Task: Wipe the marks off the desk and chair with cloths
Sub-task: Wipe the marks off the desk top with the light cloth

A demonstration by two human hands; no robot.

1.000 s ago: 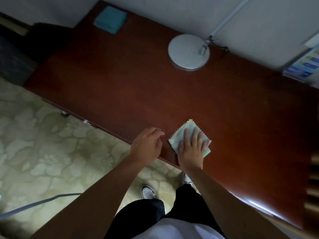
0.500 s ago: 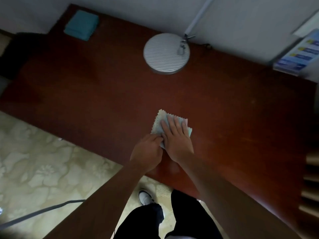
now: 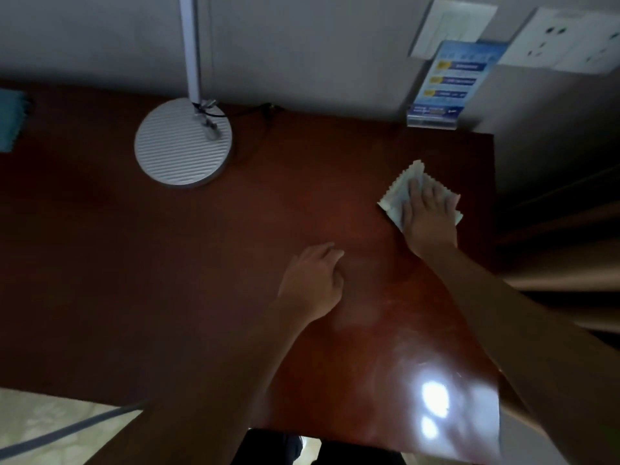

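While the right hand presses the cloth flat, fingers spread, near the desk's right edge, the left hand rests loosely curled, holding nothing. One long stroke could carry the cloth off the edge or into the leaflet stand.

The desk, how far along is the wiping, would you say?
Midway, at a guess. The right hand presses a pale cloth flat near the desk's far right corner, so wiping is under way there. The left hand rests on the wood, holding nothing. No marks show in this dim light, so I cannot tell what is clean. A teal cloth lies unused at the far left; no chair is in view.
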